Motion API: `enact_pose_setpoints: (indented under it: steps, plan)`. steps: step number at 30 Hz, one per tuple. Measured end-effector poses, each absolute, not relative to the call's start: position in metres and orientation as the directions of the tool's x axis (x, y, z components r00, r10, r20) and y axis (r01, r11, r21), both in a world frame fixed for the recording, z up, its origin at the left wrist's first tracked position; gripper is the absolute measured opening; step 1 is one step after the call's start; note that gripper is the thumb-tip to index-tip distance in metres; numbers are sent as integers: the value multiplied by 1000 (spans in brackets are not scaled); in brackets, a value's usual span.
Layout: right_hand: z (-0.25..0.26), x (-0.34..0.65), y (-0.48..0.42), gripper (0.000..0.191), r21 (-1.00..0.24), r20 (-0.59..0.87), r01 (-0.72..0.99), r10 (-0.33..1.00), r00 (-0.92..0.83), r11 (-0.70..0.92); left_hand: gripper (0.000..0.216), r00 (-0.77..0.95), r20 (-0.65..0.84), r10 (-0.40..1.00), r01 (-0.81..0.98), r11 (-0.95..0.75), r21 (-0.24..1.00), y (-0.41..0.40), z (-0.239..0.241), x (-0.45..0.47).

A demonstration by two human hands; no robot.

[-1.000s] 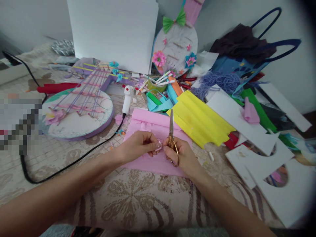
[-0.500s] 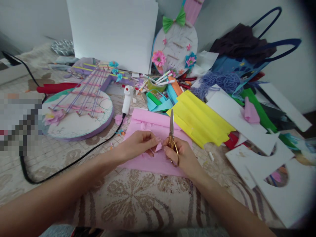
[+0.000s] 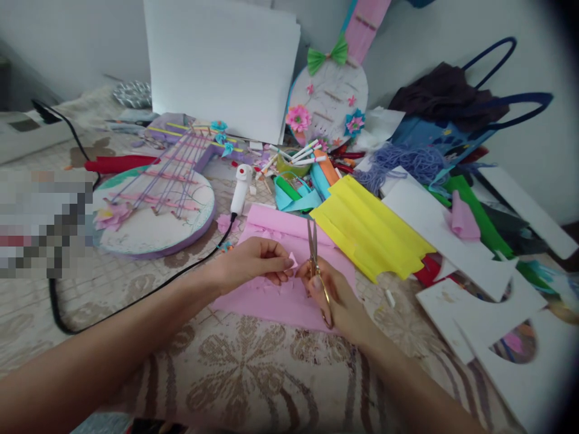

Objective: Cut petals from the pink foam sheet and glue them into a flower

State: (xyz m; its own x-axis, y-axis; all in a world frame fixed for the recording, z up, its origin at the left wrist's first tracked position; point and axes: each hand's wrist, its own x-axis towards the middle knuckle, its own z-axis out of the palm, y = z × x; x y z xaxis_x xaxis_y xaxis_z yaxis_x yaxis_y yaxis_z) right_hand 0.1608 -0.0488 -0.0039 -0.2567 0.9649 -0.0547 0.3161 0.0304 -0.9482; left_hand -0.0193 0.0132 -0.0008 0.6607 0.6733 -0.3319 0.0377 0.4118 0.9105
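Between thumb and fingers, my left hand pinches a small piece of pink paper. My right hand is closed around gold-handled scissors, whose blades point away from me and are slightly parted. The blades are just right of the small piece and apart from it. Beneath both hands lies a sheet of pink crepe paper, rolled at its far edge, with small pink scraps on it.
A white glue gun with a black cord lies beyond the pink sheet. To the left is a craft stringed instrument; another decorated one stands behind. Yellow paper, purple yarn and white board offcuts spread rightward.
The scissors' blades have parted slightly, and their handle has turned in my right hand. The small pink piece has shifted in my left fingers. The whole view has tilted a little upward and left.
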Motion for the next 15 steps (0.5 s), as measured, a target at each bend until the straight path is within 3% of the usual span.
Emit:
enact_pose_setpoints:
  steps: [4, 15]
  plan:
    - [-4, 166, -48, 32, -908, -64, 412, 944, -323, 79, 18, 643, -309, 701, -3, 405, 914, 17, 3, -23]
    - [-11, 168, -50, 41, -893, -175, 450, 920, -351, 2, 14, 632, -207, 747, -116, 355, 927, 24, -2, -28]
